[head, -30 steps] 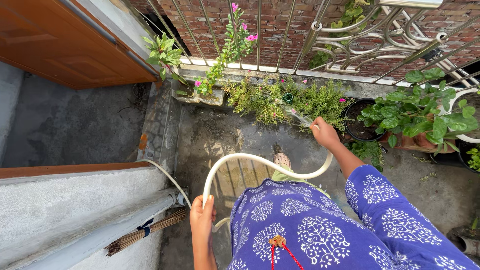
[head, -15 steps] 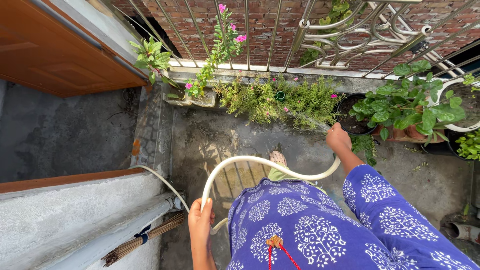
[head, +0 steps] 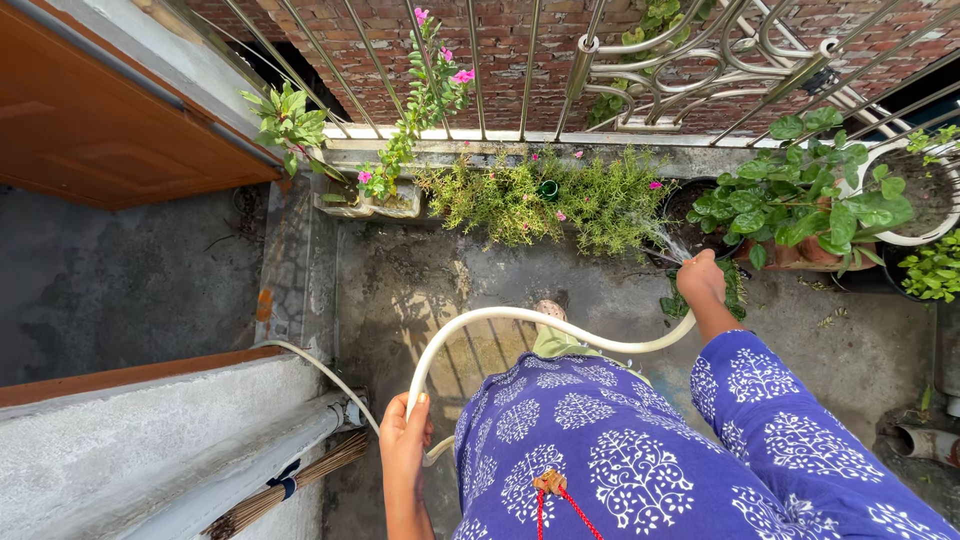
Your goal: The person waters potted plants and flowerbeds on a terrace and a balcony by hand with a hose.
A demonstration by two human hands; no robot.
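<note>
- A wet concrete floor [head: 450, 270] lies below a metal railing [head: 520, 70] and a brick wall, with plants in a row along the edge.
- The low bushy plants [head: 520, 200] look wet; the black pot [head: 690, 215] is getting water now, and the leafy pots to its right look dry.
- The right hand [head: 702, 277] is closed around the end of the white hose [head: 480, 322], spraying.
- The left hand [head: 402, 440] grips the hose lower down, near the body.

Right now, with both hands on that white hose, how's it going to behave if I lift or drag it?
The white hose will probably flex rather than stay stiff: it arcs in a loose loop between the left hand and the right hand. It is likely heavier than it looks, since water sprays from its end. The wet floor suggests the grip may be slippery.
</note>
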